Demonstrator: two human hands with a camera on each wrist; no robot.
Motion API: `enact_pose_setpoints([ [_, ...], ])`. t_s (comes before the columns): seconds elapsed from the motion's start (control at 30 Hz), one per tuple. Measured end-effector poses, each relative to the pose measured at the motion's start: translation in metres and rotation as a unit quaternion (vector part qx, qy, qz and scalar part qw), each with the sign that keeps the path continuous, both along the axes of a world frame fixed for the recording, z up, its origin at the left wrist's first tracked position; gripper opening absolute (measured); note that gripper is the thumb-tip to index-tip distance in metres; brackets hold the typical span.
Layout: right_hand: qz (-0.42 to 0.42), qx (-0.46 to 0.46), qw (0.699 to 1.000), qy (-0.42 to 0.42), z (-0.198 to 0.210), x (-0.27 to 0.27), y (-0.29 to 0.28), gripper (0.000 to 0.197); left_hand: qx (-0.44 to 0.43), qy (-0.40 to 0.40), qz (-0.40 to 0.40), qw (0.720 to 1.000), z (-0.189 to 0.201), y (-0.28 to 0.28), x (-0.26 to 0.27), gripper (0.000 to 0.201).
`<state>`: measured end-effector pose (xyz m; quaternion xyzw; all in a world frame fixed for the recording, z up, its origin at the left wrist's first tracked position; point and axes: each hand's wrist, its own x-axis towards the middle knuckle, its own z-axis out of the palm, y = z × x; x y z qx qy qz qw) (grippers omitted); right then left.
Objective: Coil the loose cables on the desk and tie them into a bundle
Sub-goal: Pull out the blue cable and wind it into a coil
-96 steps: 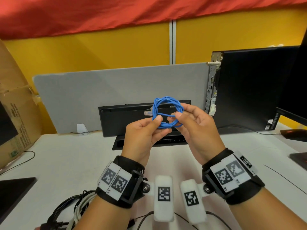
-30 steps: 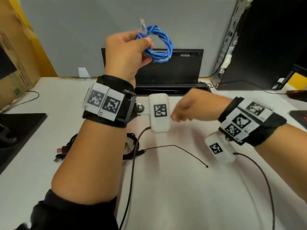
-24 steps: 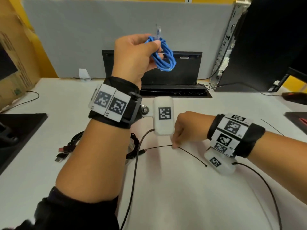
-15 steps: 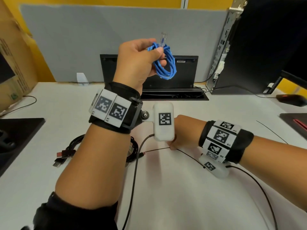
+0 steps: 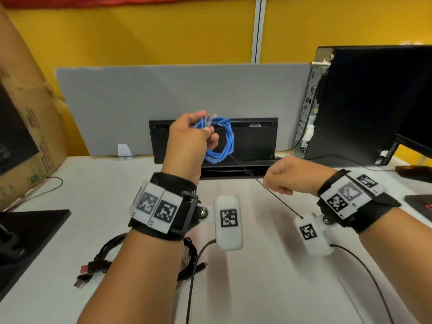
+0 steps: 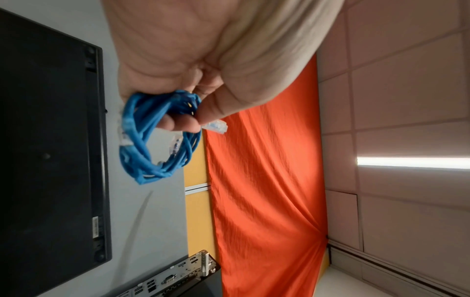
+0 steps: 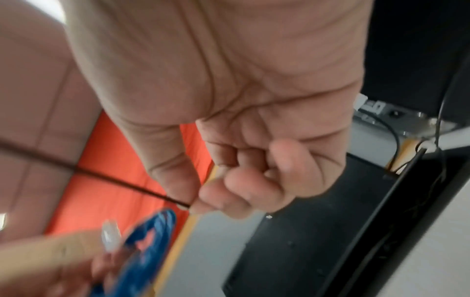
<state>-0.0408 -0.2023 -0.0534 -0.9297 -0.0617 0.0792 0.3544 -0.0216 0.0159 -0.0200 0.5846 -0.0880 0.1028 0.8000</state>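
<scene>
My left hand (image 5: 194, 136) is raised above the desk and grips a coil of blue network cable (image 5: 222, 146) by its top, with clear plugs sticking out past the thumb (image 6: 214, 126). The coil (image 6: 152, 144) hangs below the fingers. My right hand (image 5: 280, 178) is a closed fist to the right of the coil and pinches a thin black tie wire (image 5: 284, 202) between thumb and forefinger. In the right wrist view the wire (image 7: 122, 181) runs out to the left of the pinch, and the blue coil (image 7: 142, 247) shows blurred below.
A tied bundle of black cables with USB plugs (image 5: 102, 260) lies on the white desk (image 5: 268, 288) under my left forearm. A black keyboard (image 5: 252, 139) leans on the grey divider (image 5: 163, 97). A computer case (image 5: 364, 101) stands right, a cardboard box (image 5: 25, 127) left.
My right hand has lifted the thin black wire off the desk and risen towards the coil. My left hand has lowered the blue coil a little while still gripping it.
</scene>
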Motion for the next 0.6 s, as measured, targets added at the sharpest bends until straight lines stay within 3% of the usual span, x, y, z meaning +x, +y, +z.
enact_pose_setpoints([
  [0.1, -0.004, 0.184, 0.983, 0.006, 0.011, 0.005, -0.004, 0.027, 0.016, 0.013, 0.033, 0.999, -0.005, -0.002, 0.007, 0.032],
  [0.27, 0.046, 0.403, 0.911, 0.074, 0.021, 0.009, -0.004, 0.018, 0.058, 0.004, 0.054, 0.997, -0.014, -0.005, 0.011, 0.032],
  [0.37, 0.097, 0.458, 0.878, 0.096, 0.019, 0.011, 0.000, 0.013, 0.104, -0.002, 0.048, 0.993, -0.020, -0.009, 0.009, 0.021],
  [0.47, 0.134, 0.466, 0.867, 0.117, 0.017, 0.015, 0.005, 0.014, 0.148, -0.007, 0.026, 0.989, -0.024, -0.014, 0.005, 0.013],
  [0.6, 0.138, 0.468, 0.862, 0.136, 0.014, 0.016, 0.011, 0.014, 0.197, -0.010, -0.030, 0.980, -0.025, -0.023, -0.001, 0.023],
])
